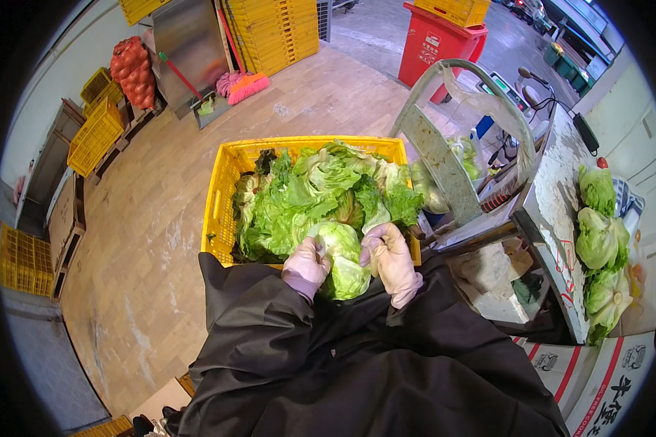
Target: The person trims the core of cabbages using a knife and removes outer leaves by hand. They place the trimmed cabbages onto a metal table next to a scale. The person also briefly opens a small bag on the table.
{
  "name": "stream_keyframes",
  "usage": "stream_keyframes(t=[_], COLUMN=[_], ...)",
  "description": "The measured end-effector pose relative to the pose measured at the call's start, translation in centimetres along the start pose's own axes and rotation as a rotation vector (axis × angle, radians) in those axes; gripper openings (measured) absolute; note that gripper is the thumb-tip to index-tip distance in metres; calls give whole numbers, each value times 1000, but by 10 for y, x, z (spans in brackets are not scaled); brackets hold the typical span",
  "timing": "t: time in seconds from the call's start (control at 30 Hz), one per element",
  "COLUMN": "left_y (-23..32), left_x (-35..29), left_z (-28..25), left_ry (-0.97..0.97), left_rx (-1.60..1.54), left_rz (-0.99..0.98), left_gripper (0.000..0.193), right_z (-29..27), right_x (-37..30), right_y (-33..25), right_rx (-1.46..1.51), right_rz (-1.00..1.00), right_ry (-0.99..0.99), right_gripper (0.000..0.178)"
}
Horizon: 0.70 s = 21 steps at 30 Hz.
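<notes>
A: ok so where's that lettuce head [345, 255], and which way does it point?

B: Right at the near edge of the yellow crate [214, 200], a bit right of that edge's middle, just in front of the loose leaves [328, 182] piled inside. Long axis runs roughly away from the wearer, far end leaning slightly left. Can't tell which end's the stem tho.

A: And the hands?

B: Left hand [306, 268] grips its left side, fingers bent in. Right hand [395, 264] is bunched at its right side, thumb against fingertips; can't tell if a leaf's pinched there.
</notes>
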<state>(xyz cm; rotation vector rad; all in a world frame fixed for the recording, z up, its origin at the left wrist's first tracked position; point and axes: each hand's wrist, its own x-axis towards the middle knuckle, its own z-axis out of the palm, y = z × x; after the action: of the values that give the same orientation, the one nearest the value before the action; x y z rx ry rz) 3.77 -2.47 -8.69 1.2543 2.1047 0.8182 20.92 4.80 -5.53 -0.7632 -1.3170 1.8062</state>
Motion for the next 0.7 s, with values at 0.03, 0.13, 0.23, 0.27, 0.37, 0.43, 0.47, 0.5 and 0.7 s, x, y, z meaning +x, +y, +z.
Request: stream_keyframes(t=[0.03,0.13,0.23,0.27,0.37,0.43,0.47,0.5,0.7], left_y=[-2,-24,-24,-21,-17,-13,-11,-7,-9], left_x=[-1,2,2,0,-6,-7,-6,-6,-7], left_z=[1,11,8,3,-5,-14,-14,-13,-17], left_ry=[39,114,129,115,8,-91,-133,-182,-578], left_rx=[-38,2,-56,-123,-432,-566,-637,-711,-1173], left_rz=[18,88,192,231,251,279,284,292,197], left_gripper=[25,22,25,24,22,21,22,23,40], right_z=[3,1,-5,-6,4,14,20,27,64], right_x=[-1,3,9,9,13,13,14,14,18], right_y=[-2,-4,-13,-20,-44,-68,-81,-95,-135], right_rx=[-21,99,332,340,314,369,396,347,88], right_rz=[-44,-40,-33,-21,32,138,192,223,361], right_ry=[-33,14,68,52,-27,-57,-74,-163,-403], right_gripper=[4,5,5,5,7,8,8,10,14])
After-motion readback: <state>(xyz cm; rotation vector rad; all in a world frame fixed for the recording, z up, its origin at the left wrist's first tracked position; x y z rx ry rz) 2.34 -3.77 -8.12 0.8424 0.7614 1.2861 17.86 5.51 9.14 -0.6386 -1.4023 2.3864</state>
